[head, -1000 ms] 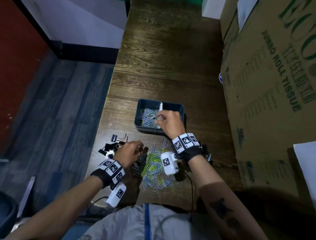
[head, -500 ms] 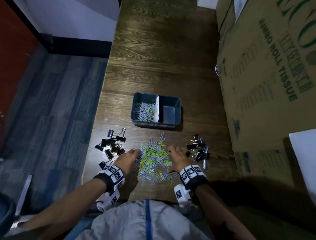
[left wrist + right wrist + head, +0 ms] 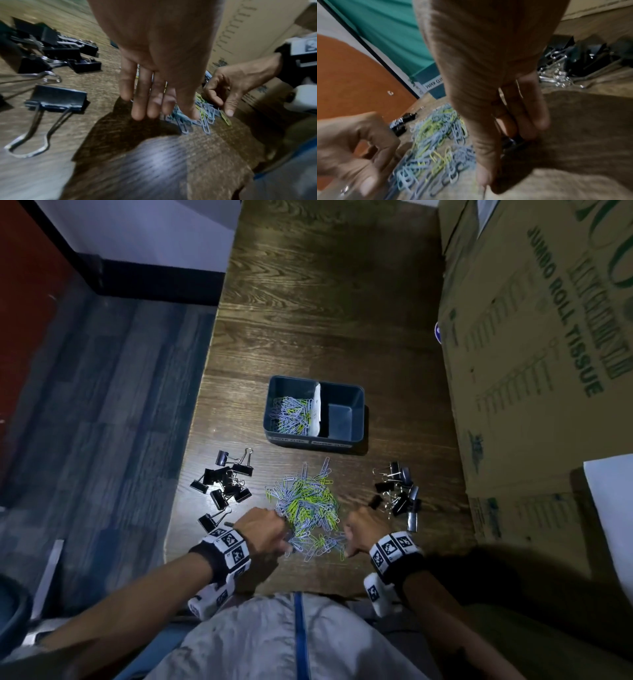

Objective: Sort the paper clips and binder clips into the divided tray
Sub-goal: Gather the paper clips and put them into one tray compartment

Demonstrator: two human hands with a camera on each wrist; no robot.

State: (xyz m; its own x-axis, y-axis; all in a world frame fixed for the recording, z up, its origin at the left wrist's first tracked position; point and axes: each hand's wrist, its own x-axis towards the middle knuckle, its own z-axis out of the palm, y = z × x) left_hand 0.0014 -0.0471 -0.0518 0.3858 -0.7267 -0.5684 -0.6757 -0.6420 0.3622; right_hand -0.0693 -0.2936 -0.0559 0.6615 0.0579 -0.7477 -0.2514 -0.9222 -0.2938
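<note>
The dark blue divided tray (image 3: 291,440) stands mid-table; its left compartment holds paper clips (image 3: 291,414), its right compartment is bare. A pile of blue and yellow-green paper clips (image 3: 305,505) lies in front of it. Black binder clips lie in two heaps, one on the left (image 3: 226,484) and one on the right (image 3: 399,494). My left hand (image 3: 265,527) is at the pile's near left edge, its fingers and thumb (image 3: 188,108) bunched down on some clips. My right hand (image 3: 359,525) is at the near right edge, fingers loosely curled, thumb (image 3: 229,111) touching a yellow clip.
A tall cardboard box (image 3: 531,354) walls off the table's right side. The table's left edge (image 3: 191,440) drops to a blue-grey floor. One binder clip (image 3: 54,97) lies just left of my left hand. Bare wood stretches behind the tray.
My right hand left the tray's left compartment and came back to the pile's near right edge. My left hand slid a little along the pile's near left side.
</note>
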